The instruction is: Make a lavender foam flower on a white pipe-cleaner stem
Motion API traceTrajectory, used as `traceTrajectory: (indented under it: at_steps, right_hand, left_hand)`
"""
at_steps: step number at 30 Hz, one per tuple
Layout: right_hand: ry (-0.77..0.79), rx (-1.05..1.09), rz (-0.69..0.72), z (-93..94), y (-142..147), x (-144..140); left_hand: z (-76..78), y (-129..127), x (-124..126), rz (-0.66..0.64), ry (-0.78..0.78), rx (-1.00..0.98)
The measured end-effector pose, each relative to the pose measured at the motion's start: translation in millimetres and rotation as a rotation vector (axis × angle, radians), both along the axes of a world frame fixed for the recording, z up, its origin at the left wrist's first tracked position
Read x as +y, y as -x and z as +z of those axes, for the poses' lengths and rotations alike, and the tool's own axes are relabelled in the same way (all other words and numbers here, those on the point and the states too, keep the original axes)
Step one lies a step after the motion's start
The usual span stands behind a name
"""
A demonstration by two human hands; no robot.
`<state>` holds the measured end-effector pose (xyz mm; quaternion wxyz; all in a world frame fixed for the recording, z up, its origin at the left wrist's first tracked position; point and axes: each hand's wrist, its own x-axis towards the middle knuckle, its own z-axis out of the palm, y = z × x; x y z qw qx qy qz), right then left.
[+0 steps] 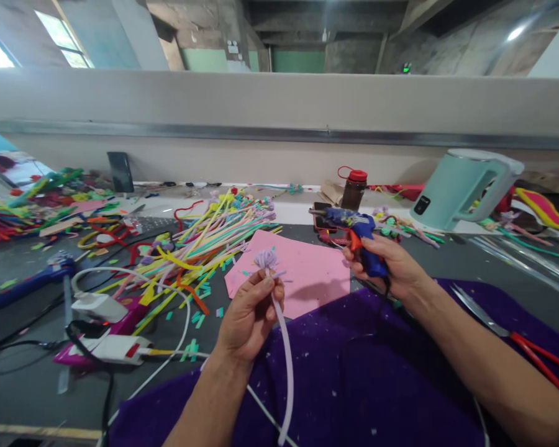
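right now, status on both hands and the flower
Left hand shut on flower, stem hanging down. Right hand shut on glue gun, nozzle aimed left, apart from flower. Pink sheet lies below between them.

Single head cam, fwd and down, close over cluttered worktable (37, 379).

Lilac pipe-cleaner flower (266, 259) held upright, blue glue gun (361, 233) gripped

The dark table (37, 385) was crowded; a pink sheet (307, 273) lay at its middle beside a heap of coloured pipe cleaners (205, 239); a purple cloth (354, 372) covered the near edge; a pale green kettle (461, 189) and a brown bottle (354, 189) stood along the back; red-handled scissors (517, 338) rested on the cloth.
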<state>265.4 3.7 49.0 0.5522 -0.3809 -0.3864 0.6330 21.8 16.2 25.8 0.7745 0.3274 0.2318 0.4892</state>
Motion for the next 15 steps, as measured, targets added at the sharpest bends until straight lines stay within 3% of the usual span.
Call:
traceTrajectory:
  at_steps: [7,15]
  right_hand:
    - [-0.052,-0.018,0.073,-14.0,10,6]
    - [0.011,0.094,0.109,-26.4,24,4]
  left_hand:
    - [-0.5,-1,0,0.012,0.016,-0.016]
    - [-0.5,-1,-1,-0.010,-0.005,0.002]
